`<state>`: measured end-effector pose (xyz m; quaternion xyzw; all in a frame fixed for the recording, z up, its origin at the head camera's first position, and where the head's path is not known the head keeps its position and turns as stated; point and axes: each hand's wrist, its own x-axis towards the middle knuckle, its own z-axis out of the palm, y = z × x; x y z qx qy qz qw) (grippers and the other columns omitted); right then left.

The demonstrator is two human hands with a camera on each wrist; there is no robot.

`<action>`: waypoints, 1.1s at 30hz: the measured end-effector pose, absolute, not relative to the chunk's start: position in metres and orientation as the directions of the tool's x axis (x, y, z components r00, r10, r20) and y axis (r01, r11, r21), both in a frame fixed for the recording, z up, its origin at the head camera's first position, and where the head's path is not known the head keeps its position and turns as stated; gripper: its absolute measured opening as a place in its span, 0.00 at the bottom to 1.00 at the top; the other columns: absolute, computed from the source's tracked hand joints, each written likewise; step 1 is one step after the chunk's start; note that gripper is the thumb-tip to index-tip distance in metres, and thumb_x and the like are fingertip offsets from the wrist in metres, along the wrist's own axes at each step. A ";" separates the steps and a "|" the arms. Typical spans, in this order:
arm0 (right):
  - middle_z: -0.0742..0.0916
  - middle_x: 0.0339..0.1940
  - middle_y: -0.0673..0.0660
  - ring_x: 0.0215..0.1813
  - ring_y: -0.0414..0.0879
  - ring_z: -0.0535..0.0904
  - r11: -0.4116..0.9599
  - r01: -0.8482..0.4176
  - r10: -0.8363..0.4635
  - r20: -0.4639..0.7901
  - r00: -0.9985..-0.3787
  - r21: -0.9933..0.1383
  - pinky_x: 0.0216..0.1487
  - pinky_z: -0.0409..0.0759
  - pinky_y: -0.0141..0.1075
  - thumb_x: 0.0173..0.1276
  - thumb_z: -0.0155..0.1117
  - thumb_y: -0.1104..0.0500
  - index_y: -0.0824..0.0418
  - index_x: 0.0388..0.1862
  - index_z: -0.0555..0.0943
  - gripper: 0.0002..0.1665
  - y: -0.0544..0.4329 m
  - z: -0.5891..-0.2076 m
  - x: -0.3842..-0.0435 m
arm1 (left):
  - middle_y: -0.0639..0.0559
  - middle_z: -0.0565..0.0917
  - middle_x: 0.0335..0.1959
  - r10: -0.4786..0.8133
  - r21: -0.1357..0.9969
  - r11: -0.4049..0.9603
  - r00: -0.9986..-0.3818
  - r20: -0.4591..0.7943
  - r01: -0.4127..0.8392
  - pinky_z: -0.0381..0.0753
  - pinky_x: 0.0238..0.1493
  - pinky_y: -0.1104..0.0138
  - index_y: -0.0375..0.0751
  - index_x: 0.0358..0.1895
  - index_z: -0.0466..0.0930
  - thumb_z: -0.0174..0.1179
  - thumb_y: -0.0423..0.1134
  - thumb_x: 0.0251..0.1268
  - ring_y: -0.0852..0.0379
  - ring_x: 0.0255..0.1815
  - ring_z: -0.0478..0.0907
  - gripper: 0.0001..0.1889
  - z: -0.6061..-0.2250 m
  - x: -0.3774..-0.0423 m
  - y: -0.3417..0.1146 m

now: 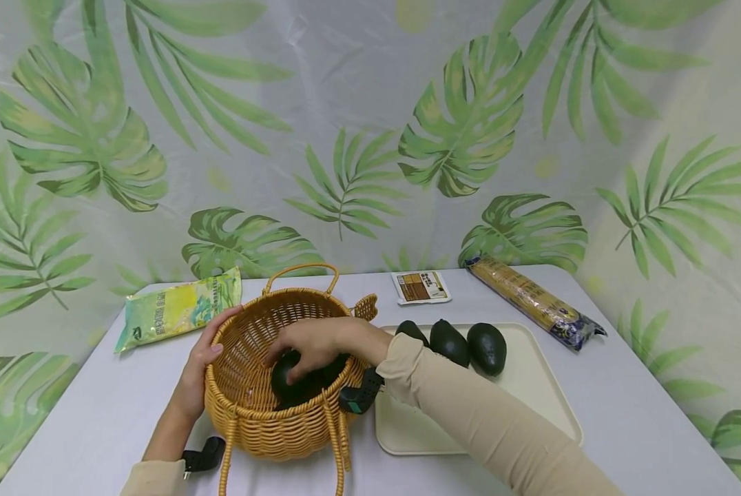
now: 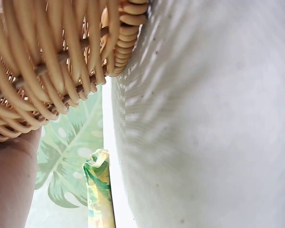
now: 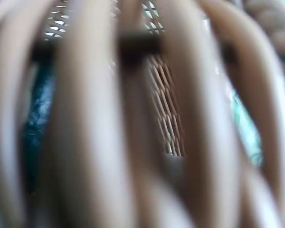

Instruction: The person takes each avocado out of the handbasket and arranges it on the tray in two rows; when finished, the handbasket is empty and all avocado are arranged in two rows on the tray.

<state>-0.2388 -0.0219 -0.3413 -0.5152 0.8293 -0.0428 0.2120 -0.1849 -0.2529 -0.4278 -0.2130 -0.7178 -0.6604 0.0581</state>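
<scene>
My right hand (image 1: 311, 344) reaches over the rim into a wicker basket (image 1: 277, 437), its fingers curled round a dark green avocado (image 1: 284, 393). More dark green shows beside it under the hand; I cannot tell whether that is a second avocado. Against the basket's left side rests my left hand (image 1: 197, 368), with fingers along the outside and the thumb by the rim. Close wicker strands (image 3: 90, 114) fill the right wrist view and hide that hand. In the left wrist view the basket's woven side (image 2: 52, 57) hangs over the white tabletop.
A cream tray (image 1: 556, 386) holds three avocados (image 1: 487, 348) along its back edge, right of the basket. A yellow-green bag (image 1: 178, 310) lies back left. A small white-and-brown packet (image 1: 421, 287) and a long golden package (image 1: 525, 296) lie at the back.
</scene>
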 end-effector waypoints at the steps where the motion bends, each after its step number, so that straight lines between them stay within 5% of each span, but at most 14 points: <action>1: 0.81 0.69 0.51 0.70 0.42 0.74 0.464 -0.841 -0.872 -0.309 -0.379 -0.279 0.69 0.68 0.29 0.73 0.68 0.52 0.53 0.71 0.78 0.29 -0.022 -0.341 -0.238 | 0.54 0.65 0.75 0.229 0.923 0.038 -0.902 0.365 0.383 0.74 0.61 0.69 0.43 0.81 0.58 0.33 0.41 0.76 0.54 0.72 0.66 0.31 -0.428 -0.185 -0.253; 16: 0.85 0.60 0.46 0.62 0.36 0.77 0.426 -0.853 -0.894 -0.288 -0.345 -0.302 0.63 0.70 0.25 0.71 0.70 0.50 0.50 0.60 0.86 0.20 -0.029 -0.345 -0.239 | 0.54 0.66 0.74 0.216 0.927 0.045 -0.910 0.355 0.372 0.74 0.60 0.69 0.44 0.81 0.58 0.33 0.42 0.75 0.55 0.71 0.67 0.32 -0.428 -0.182 -0.256; 25: 0.81 0.69 0.51 0.70 0.43 0.76 0.627 -0.741 -0.772 -0.321 -0.549 -0.241 0.69 0.72 0.33 0.70 0.69 0.40 0.54 0.72 0.76 0.37 -0.030 -0.347 -0.238 | 0.53 0.66 0.74 0.227 0.927 0.033 -0.906 0.356 0.373 0.75 0.60 0.67 0.43 0.81 0.56 0.33 0.41 0.76 0.53 0.72 0.67 0.32 -0.428 -0.184 -0.255; 33: 0.77 0.74 0.50 0.74 0.43 0.72 0.642 -0.711 -0.761 -0.347 -0.547 -0.287 0.70 0.69 0.32 0.65 0.75 0.43 0.53 0.77 0.70 0.45 -0.027 -0.350 -0.238 | 0.53 0.65 0.75 0.227 0.929 0.039 -0.908 0.351 0.368 0.73 0.62 0.69 0.43 0.81 0.56 0.33 0.42 0.75 0.53 0.73 0.65 0.32 -0.427 -0.185 -0.253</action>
